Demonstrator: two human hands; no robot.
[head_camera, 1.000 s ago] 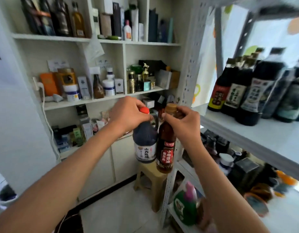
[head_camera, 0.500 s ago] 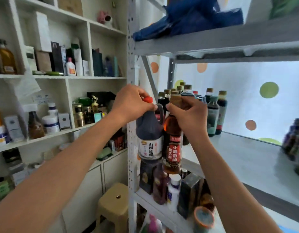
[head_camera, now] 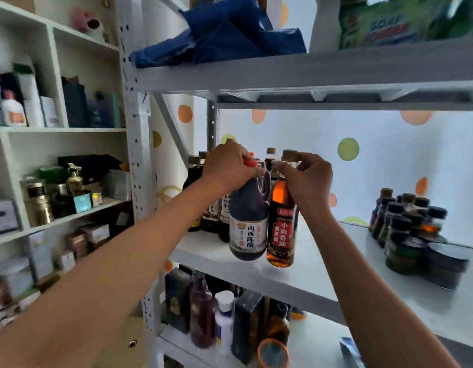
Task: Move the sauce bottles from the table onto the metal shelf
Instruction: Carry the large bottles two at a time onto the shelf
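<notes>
Both hands pinched caps: left hand (head_camera: 231, 166) carried the vinegar bottle (head_camera: 248, 221), right hand (head_camera: 308, 179) the sesame-oil bottle (head_camera: 281, 224), hanging above the metal shelf (head_camera: 323, 272), not yet set beside shelved bottles (head_camera: 408, 224).

Bright backlight behind the shelving; edges bowed, right side motion-blurred.

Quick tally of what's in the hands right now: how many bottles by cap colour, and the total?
Red cap: 1, the dark vinegar jug, held by the left hand.
Brown cap: 1, the amber oil bottle, held by the right hand.
Total: 2, both hanging just above the metal shelf, not yet set down.
</notes>
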